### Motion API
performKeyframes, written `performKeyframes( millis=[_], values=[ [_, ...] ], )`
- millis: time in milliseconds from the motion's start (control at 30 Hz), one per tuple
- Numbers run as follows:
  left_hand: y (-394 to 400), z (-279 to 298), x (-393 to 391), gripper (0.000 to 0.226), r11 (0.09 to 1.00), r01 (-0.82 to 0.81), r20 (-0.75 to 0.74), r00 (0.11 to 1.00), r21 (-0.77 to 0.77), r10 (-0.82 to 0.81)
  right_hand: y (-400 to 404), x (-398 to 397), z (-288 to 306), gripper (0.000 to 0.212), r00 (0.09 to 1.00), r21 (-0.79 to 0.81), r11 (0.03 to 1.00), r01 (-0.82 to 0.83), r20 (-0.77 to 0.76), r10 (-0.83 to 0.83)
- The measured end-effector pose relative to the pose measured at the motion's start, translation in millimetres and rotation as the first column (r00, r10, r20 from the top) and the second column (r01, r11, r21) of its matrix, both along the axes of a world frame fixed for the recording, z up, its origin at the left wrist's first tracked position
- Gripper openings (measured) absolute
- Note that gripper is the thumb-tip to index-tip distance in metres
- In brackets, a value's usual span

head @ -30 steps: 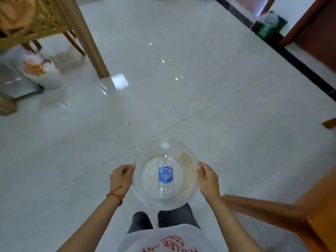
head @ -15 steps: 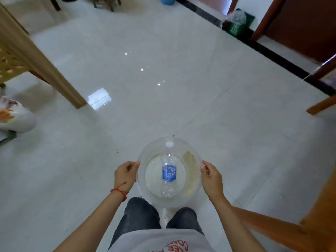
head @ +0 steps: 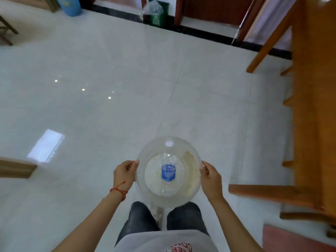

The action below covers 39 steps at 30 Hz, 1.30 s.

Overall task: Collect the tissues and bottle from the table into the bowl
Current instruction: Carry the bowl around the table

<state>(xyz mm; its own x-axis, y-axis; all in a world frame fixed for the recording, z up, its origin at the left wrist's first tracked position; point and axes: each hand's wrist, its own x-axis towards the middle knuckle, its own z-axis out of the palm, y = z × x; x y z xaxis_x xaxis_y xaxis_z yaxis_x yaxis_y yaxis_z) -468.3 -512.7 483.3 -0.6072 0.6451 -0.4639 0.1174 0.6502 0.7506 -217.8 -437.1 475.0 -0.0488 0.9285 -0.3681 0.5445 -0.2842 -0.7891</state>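
Observation:
A clear round bowl point(head: 194, 171) is held in front of my waist above the white floor. Inside it lies a clear plastic bottle point(head: 168, 171) with a blue label and a white cap pointing away from me. Under the bottle something flat and white, possibly tissue point(head: 152, 173), covers the bowl's bottom. My left hand point(head: 123, 174) grips the bowl's left rim, a red string around its wrist. My right hand point(head: 211, 177) grips the right rim.
Wooden furniture point(head: 312, 124) fills the right side, with a wooden bar point(head: 272, 194) near my right arm. A green bin point(head: 158, 13) with a plastic bag and a blue bucket point(head: 70, 5) stand by the far wall. A wooden leg point(head: 16, 169) sits at left.
The view has swung to the right and forward across the floor. The wooden table leg slid off to the left, and the far wall with the bins came closer. Both hands keep holding the bowl.

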Motion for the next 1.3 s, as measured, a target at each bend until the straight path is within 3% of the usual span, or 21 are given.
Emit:
performKeyframes(
  millis=[233, 700, 1300],
  values=[
    [99.5, -6.6, 9.4, 0.028, 0.990, 0.142, 0.014, 0.990, -0.012, -0.142, 65.6, 19.7, -9.8, 0.029, 0.992, 0.003, 0.995, 0.104, 0.073, -0.104],
    [327.1, 8.4, 47.3, 0.030, 0.981, 0.193, 0.017, 0.981, 0.021, -0.194, 283.4, 58.7, 6.9, 0.030, 0.987, 0.027, 0.990, 0.142, 0.070, -0.143],
    [669.5, 12.4, 5.7, 0.032, 0.961, 0.272, 0.002, 0.962, 0.052, -0.273, 599.8, 16.6, 16.3, 0.032, 0.970, 0.064, 0.971, 0.231, 0.057, -0.235]
  ],
)
